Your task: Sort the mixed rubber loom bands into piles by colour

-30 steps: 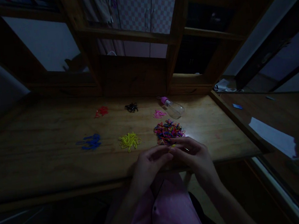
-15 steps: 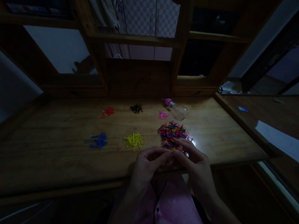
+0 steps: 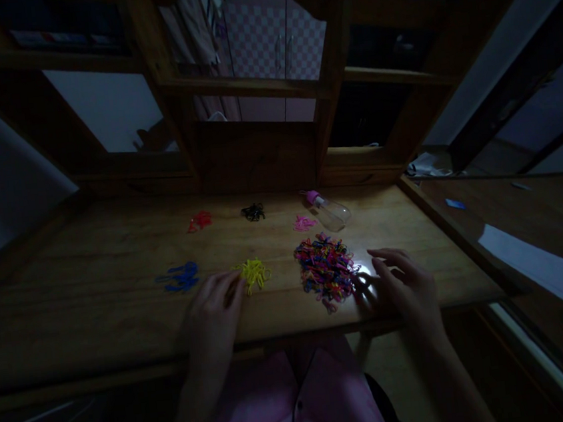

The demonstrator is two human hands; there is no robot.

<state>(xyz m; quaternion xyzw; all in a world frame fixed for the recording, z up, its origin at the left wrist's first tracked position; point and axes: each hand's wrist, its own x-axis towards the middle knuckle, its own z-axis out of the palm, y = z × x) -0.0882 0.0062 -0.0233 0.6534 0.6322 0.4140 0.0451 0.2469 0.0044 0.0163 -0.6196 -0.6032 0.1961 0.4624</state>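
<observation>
Dimly lit, the wooden desk (image 3: 101,310) below shelves (image 3: 248,86) bears coloured, seemingly elastic loops (image 3: 325,267).

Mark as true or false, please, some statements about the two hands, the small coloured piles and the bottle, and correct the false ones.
1. The left hand is at the yellow pile. True.
2. The right hand grips the bottle. False: the right hand is beside the mixed pile, apart from the bottle.
3. The blue pile lies nearer the person than the red pile. True.
4. The cap is black. False: the cap is pink.
</observation>
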